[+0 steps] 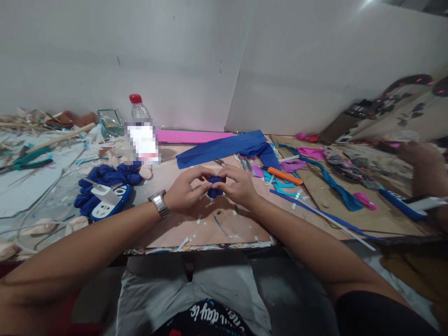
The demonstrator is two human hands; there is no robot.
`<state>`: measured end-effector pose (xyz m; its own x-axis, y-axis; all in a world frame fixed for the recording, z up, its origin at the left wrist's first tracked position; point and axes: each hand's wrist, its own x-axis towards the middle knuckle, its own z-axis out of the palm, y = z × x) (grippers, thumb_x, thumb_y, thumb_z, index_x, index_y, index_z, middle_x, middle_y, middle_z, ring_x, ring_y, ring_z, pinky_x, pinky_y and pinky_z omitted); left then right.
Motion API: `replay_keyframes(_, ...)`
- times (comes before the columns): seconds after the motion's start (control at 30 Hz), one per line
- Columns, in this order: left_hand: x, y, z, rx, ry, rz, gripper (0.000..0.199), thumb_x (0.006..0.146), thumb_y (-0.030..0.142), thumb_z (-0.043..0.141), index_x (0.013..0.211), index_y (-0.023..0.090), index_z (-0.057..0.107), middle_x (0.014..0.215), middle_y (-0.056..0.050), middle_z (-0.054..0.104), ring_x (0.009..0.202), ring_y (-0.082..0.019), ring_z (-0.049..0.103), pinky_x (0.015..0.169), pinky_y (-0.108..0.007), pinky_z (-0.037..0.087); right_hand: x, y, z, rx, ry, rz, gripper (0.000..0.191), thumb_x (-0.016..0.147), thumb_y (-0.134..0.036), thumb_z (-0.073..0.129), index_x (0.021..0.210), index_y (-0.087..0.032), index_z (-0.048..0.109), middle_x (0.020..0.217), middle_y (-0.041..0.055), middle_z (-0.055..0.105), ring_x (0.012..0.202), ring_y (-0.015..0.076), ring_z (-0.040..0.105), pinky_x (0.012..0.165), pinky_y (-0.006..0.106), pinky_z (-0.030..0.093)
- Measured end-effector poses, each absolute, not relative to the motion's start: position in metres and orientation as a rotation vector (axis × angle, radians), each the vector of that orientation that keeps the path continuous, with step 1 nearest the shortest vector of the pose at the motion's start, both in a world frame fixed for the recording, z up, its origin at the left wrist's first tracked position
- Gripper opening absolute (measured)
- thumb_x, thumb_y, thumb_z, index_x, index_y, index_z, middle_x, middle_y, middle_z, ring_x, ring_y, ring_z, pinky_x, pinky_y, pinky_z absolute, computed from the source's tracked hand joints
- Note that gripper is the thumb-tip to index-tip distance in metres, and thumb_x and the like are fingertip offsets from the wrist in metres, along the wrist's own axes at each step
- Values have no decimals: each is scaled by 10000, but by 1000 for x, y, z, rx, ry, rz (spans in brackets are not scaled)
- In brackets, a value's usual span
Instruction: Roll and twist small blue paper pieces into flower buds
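Note:
Between my two hands is a small bunched piece of dark blue fabric (pixel 215 187), held over the table near its middle. My left hand (pixel 187 189), with a metal watch on the wrist, pinches its left side between thumb and fingers. On the other side my right hand (pixel 240 184) grips it the same way. Just beyond the hands lies a small pair of tweezers or clip (pixel 220 162), too small to tell which. Behind that, a wide strip of blue fabric (pixel 220 148) stretches across the table.
At left, gathered blue fabric (pixel 105 175) lies by a blue-and-white power strip (pixel 111 201) with a cable. Green-handled pliers (pixel 33 158) rest further left. An orange utility knife (pixel 284 176) and fabric scraps lie right. Another person's hand (pixel 415 154) is at far right, near a dark bottle (pixel 341 123).

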<state>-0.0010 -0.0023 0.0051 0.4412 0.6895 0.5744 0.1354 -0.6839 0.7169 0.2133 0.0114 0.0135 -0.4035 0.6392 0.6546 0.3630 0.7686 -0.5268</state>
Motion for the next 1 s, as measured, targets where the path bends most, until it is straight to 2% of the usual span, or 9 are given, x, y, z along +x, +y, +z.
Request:
replay_keyframes(0.27, -1, -4, 6, 2038, 751, 1285, 220, 983, 321, 633, 1167, 218, 690, 1136, -101, 728, 1011, -212, 667, 902, -368, 520, 212, 8, 16, -760, -2025, 377, 399, 880, -603, 735, 821, -208, 712, 776, 33, 672, 720, 181, 605, 722, 347, 484)
replay_keyframes(0.43, 1, -2, 2, 1845, 747, 1272, 382, 956, 386, 677, 1283, 198, 621, 1205, -126, 704, 1050, -217, 680, 914, -366, 548, 211, 8, 16, -748, -1969, 353, 354, 871, -554, 770, 840, -205, 720, 768, 30, 684, 716, 176, 602, 724, 335, 497)
replay_keyframes(0.6, 0, -3, 5, 1869, 728, 1116, 330, 984, 431, 627, 1158, 167, 721, 1142, -122, 757, 1034, -227, 702, 929, -371, 545, 212, 8, 15, -767, -1933, 401, 403, 814, -571, 817, 769, -206, 652, 769, 20, 661, 724, 173, 600, 710, 318, 492)
replay_keyframes(0.7, -1, -4, 9, 1920, 680, 1119, 306, 1001, 409, 602, 1156, 181, 735, 1169, -109, 760, 1075, -230, 694, 974, -375, 525, 212, 7, 15, -778, -1909, 482, 437, 773, -595, 841, 901, -209, 680, 795, 8, 652, 688, 159, 587, 682, 307, 485)
replay_keyframes(0.8, -2, -4, 9, 1916, 656, 1121, 303, 1006, 395, 591, 1179, 184, 721, 1204, -110, 747, 1108, -234, 682, 1005, -386, 510, 211, 6, 16, -722, -1947, 464, 447, 807, -590, 815, 1050, -226, 721, 792, 2, 656, 699, 162, 592, 716, 317, 491)
replay_keyframes(0.93, -1, -2, 4, 1854, 623, 1043, 358, 983, 417, 626, 1254, 187, 675, 1222, -114, 726, 1100, -227, 672, 975, -371, 519, 212, 6, 15, -722, -1959, 411, 407, 837, -600, 779, 1014, -234, 751, 820, 23, 686, 736, 176, 599, 748, 332, 501)
replay_keyframes(1.0, 1, -2, 1, 1836, 612, 983, 350, 971, 445, 641, 1177, 166, 689, 1170, -113, 730, 1046, -213, 673, 940, -350, 524, 212, 6, 14, -745, -1932, 442, 423, 831, -611, 780, 1010, -230, 743, 845, 31, 698, 744, 180, 605, 742, 334, 508)
